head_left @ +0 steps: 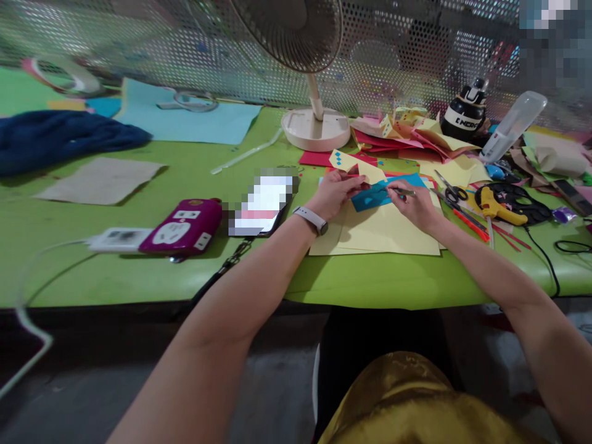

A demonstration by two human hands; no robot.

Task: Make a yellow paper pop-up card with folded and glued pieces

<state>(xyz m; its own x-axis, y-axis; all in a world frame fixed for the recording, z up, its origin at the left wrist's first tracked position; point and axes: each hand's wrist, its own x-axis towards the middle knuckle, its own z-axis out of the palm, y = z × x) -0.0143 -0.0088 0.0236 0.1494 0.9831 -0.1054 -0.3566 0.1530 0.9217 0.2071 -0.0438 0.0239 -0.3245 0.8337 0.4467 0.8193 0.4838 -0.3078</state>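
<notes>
My left hand [340, 190], with a pale watch [311, 220] on the wrist, is closed, its fingers pinched at the lower edge of a cream paper strip [358, 165] bearing small blue diamonds. My right hand [412, 202] grips a slim metal tool [403, 192], its thin end pointing left over a piece of blue paper [365, 201]; whether it is tweezers or a knife I cannot tell. Under both hands lie pale yellow sheets [379, 234]. Part of the blue paper is covered by my right fingers.
Right of my hands lie scissors [456, 192], orange-handled cutters [472, 225] and a yellow glue gun [502, 208]. A fan [317, 131], paper scraps [416, 139] and a black bottle [464, 114] stand behind. Leftward are a phone [263, 200] and a purple power bank [187, 227] with a cable.
</notes>
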